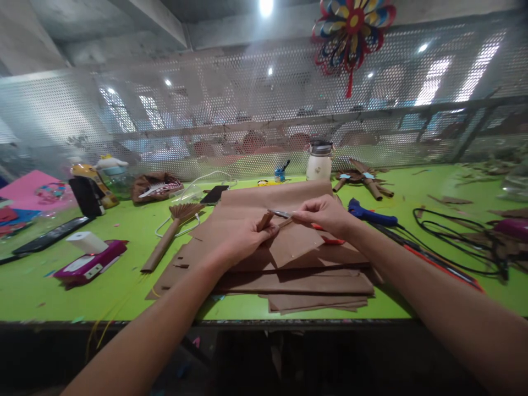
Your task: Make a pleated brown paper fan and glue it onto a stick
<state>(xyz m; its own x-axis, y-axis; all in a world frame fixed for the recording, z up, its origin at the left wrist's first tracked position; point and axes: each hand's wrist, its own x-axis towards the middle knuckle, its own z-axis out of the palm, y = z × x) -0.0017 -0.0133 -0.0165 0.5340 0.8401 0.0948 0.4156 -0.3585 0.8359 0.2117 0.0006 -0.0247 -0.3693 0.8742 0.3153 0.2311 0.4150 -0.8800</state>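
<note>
right grip (322,214) on scissors (280,213); glue gun (373,213) just beside

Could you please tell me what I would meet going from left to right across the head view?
Purple device → pleated brown paper piece → left hand → right hand → blue glue gun → coiled black cable.
</note>
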